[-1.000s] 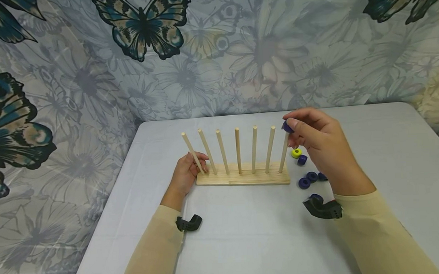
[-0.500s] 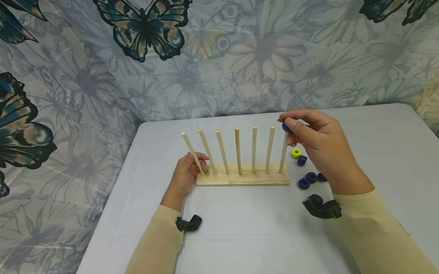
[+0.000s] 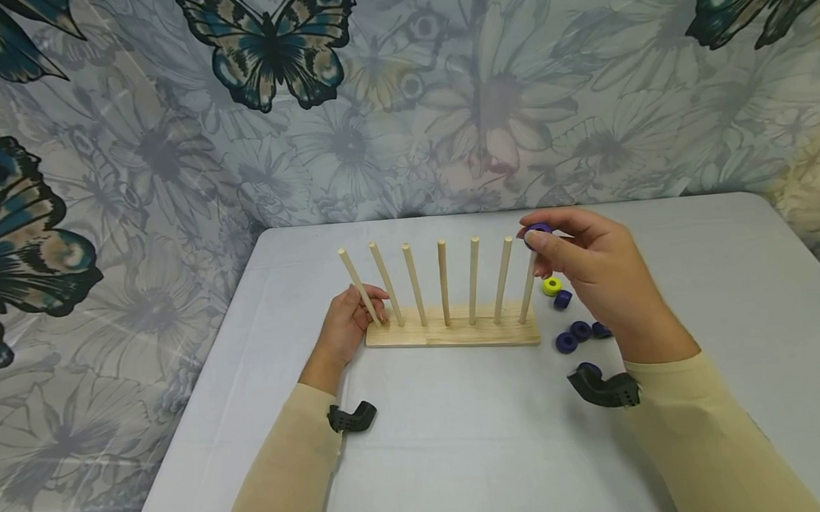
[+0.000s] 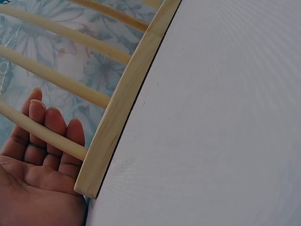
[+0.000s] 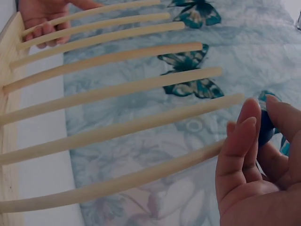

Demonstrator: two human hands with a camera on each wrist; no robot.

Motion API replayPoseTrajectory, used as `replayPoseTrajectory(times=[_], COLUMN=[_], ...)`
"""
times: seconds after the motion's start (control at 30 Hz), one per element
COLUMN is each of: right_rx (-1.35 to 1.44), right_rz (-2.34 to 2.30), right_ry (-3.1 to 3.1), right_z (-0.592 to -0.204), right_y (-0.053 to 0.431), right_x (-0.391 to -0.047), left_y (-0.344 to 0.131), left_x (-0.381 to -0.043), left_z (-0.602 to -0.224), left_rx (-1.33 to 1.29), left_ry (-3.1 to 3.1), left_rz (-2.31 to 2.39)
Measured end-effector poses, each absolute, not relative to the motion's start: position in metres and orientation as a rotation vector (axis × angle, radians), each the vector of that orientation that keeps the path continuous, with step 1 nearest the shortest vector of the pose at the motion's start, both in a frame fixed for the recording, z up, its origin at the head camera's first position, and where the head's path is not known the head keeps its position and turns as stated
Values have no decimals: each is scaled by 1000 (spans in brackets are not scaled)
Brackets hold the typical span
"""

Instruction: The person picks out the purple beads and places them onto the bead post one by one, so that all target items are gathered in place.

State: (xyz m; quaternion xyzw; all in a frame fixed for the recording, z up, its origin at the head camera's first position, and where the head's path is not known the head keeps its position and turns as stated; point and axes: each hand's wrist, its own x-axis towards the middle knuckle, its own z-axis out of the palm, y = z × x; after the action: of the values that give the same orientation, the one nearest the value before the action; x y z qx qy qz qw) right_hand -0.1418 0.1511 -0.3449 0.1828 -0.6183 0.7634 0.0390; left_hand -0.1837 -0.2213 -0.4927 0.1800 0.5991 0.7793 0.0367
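A wooden rack (image 3: 453, 335) with a row of several upright pegs stands on the table. My right hand (image 3: 589, 261) pinches a dark blue bead (image 3: 538, 229) between thumb and fingers at the top of the rightmost peg (image 3: 528, 286). In the right wrist view the fingers partly cover the blue bead (image 5: 266, 128) and the peg's tip, so how far the bead sits over it cannot be told. At the rack's left end my left hand (image 3: 345, 326) rests with loosely bent fingers (image 4: 55, 123) behind the leftmost peg (image 4: 44, 133), its palm beside the base.
Right of the rack lie a yellow bead (image 3: 552, 286) and several dark blue beads (image 3: 566, 343), some near the right wrist. A white cloth covers the table (image 3: 457, 435). Butterfly-patterned fabric (image 3: 406, 135) hangs behind it and on the left.
My right hand has shifted very slightly, and the blue bead has tilted from edge-on to flatter at the peg's top. The left hand and rack stay in place.
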Motion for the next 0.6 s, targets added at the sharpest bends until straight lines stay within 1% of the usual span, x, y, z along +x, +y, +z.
replayPoseTrajectory(times=[0.23,0.6], right_rx=[467,524], right_rz=[2300,2230], right_ry=[-2005,-2147], right_z=[-349,-352], right_y=[157,175], right_x=[-150,-171], left_y=[-217,-207], left_x=[-186,-195], left_z=[-491,-485], left_rx=[522,464], left_ry=[1848,1871], left_rz=[2393,2412])
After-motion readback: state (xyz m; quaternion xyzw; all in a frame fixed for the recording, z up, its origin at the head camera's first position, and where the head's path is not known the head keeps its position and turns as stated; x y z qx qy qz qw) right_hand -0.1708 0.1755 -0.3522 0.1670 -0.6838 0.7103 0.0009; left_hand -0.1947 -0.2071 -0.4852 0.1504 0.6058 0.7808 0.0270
